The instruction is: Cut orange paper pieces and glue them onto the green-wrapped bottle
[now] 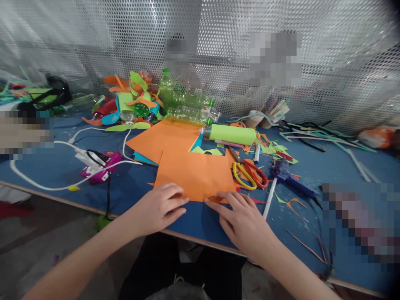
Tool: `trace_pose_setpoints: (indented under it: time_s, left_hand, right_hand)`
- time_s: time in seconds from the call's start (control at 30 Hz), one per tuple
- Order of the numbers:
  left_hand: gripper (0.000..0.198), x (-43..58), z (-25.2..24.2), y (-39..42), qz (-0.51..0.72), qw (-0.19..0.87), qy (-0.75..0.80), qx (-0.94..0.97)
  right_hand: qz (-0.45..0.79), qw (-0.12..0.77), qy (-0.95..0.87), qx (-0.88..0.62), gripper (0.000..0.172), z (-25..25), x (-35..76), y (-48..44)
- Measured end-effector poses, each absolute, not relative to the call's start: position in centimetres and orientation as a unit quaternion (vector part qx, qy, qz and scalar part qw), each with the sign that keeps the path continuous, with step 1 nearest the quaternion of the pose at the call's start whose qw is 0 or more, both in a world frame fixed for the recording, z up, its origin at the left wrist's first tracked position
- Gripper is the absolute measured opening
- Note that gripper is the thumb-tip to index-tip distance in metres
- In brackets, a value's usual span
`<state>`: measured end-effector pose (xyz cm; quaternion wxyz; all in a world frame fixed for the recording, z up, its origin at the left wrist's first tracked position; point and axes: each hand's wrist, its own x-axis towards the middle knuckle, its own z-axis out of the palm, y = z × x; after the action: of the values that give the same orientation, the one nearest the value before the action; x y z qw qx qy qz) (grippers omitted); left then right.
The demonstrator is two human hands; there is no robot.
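An orange sheet of paper lies flat on the blue table in front of me. My left hand rests on its near left edge with the fingers stretched out. On the near right edge lies my right hand, its fingers spread. Behind this sheet is a larger stack of orange paper, with blue paper showing beneath. Red-and-yellow-handled scissors lie just right of the sheet. Beyond them a bottle wrapped in lime-green paper lies on its side.
A blue glue gun with a white stick sits at right among paper scraps. At left, a pink power strip trails white cables. Green plastic bottles and paper-decorated bottles stand before the perforated metal wall.
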<state>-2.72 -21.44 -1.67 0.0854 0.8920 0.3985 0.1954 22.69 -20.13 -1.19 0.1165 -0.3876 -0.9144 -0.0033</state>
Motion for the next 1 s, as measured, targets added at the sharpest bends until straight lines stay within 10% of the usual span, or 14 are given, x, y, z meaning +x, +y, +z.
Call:
trace_pose_setpoints:
  time_s: [0.3,0.47,0.6,0.87,1.0]
  left_hand:
    - [0.022,-8.4,-0.9,-21.2,0.157,0.090,0.507,0.843]
    - [0.051,-8.0,0.0,-19.4,0.110,0.103,0.504,0.851]
    - [0.038,-7.3,1.3,-18.4,0.096,0.132,0.467,0.869]
    - [0.066,-6.3,4.8,-17.3,0.560,0.112,0.435,0.697]
    - [0.058,-5.1,4.5,-14.9,0.606,0.155,0.478,0.617]
  right_hand:
    - [0.074,0.157,-0.902,-0.395,0.022,-0.8,24.9,-17.7]
    - [0.117,0.112,-0.905,-0.393,0.053,-0.2,22.8,-15.1]
    - [0.163,0.092,-0.916,-0.355,0.027,1.1,22.1,-13.9]
    - [0.244,0.283,-0.855,-0.361,0.018,7.7,24.5,-13.2]
    - [0.445,0.449,-0.693,-0.348,0.018,7.4,24.5,-11.3]
